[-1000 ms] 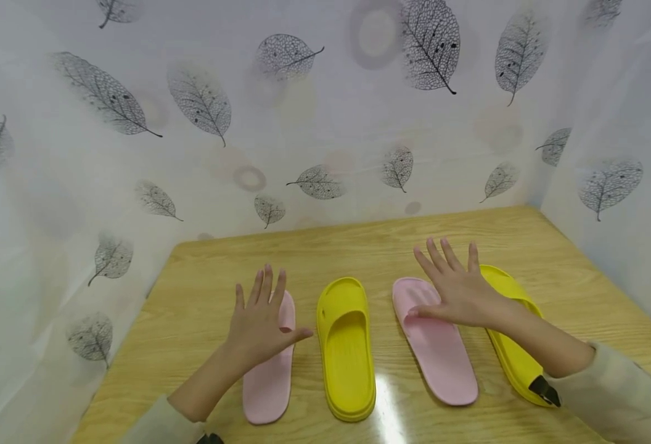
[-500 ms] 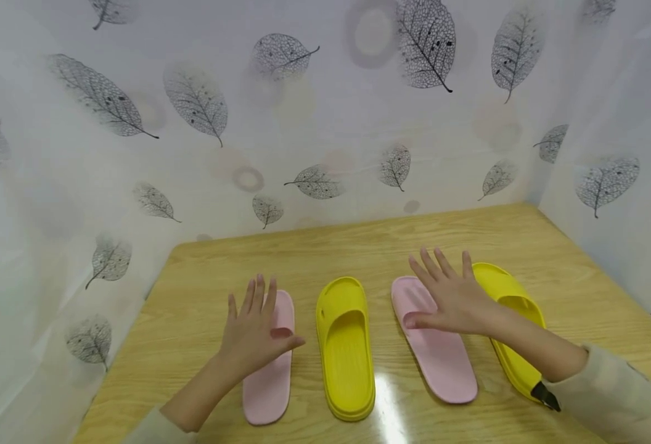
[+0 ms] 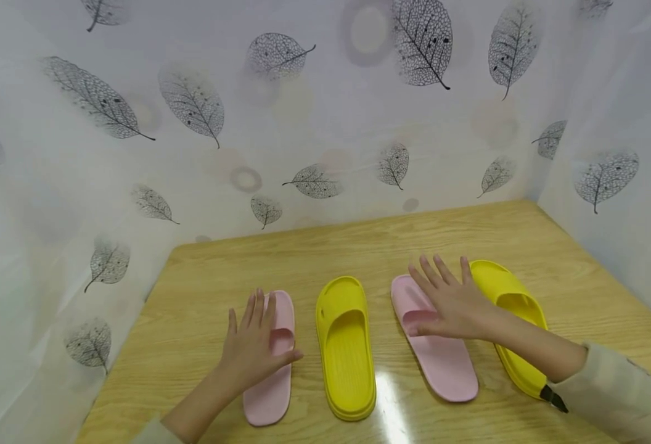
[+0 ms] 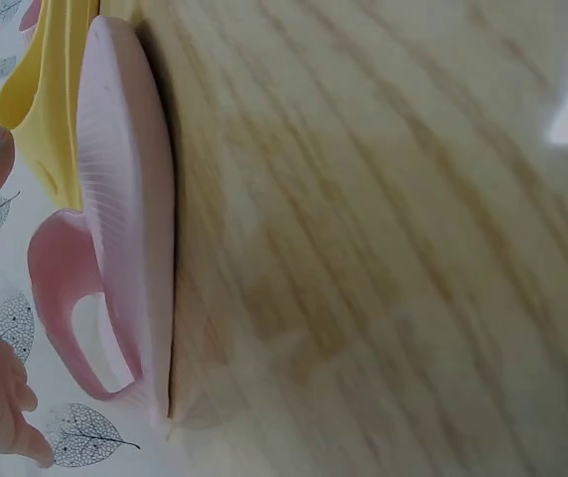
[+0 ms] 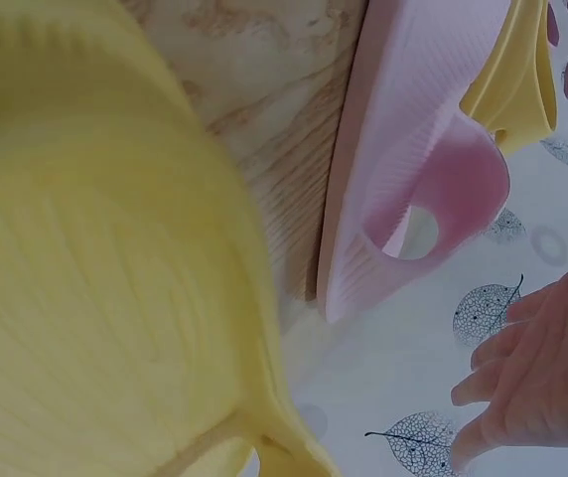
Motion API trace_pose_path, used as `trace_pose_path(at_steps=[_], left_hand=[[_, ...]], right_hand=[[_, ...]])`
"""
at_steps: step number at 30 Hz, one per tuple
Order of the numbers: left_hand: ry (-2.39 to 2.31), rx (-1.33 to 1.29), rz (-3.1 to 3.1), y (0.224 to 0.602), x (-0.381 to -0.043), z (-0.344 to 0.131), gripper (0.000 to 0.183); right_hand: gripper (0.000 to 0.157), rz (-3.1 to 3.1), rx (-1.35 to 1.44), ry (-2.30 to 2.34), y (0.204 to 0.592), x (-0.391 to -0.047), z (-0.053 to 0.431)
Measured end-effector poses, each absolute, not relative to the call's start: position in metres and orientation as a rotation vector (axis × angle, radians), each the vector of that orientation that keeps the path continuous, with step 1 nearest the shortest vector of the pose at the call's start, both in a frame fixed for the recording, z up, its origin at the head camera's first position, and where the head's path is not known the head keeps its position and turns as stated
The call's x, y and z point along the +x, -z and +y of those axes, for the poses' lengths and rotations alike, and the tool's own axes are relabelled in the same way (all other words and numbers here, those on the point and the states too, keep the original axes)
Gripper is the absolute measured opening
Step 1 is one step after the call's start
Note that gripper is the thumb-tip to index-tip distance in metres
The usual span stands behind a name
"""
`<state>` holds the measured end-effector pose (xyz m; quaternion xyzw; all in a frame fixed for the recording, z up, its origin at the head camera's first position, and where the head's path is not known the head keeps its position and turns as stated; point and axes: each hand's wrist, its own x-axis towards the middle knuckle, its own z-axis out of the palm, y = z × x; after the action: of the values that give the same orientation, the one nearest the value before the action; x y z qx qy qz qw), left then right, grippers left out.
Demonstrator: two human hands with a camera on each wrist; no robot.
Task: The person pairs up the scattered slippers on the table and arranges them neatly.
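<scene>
Two pink slippers and two yellow slippers lie in a row, alternating in colour, toes pointing away from me. In the head view my left hand [image 3: 249, 353] is over the leftmost pink slipper [image 3: 270, 398], fingers spread and thumb out. The left wrist view shows a gap between that hand and the pink slipper [image 4: 130, 189]. My right hand [image 3: 460, 306], also spread, hovers over the other pink slipper [image 3: 445, 368]; its forearm partly covers the rightmost yellow slipper [image 3: 504, 285]. Between the two pink ones lies the other yellow slipper [image 3: 350, 364]. Neither hand holds anything.
The slippers rest on a wood-grain table [image 3: 203, 271]. White sheeting [image 3: 325, 111] printed with dark leaves rises behind it and along both sides. A bright glare [image 3: 389, 401] shows on the tabletop near the middle slippers. A black strap [image 3: 554, 398] hangs by my right cuff.
Both hands have drawn slightly back toward me, still spread. The left has also shifted a little leftward. The slippers lie as before; the head view has shifted slightly.
</scene>
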<state>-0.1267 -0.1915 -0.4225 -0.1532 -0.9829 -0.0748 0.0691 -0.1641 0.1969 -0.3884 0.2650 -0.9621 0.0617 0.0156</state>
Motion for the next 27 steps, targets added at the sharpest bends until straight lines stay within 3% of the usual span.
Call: trace_pose_path(at_steps=[27], left_hand=[[0.171, -0.505, -2.937, 0.442, -0.130, -0.197, 0.116]], right_hand=[[0.107, -2.992, 0.879, -0.152, 0.416, -0.158, 0.187]])
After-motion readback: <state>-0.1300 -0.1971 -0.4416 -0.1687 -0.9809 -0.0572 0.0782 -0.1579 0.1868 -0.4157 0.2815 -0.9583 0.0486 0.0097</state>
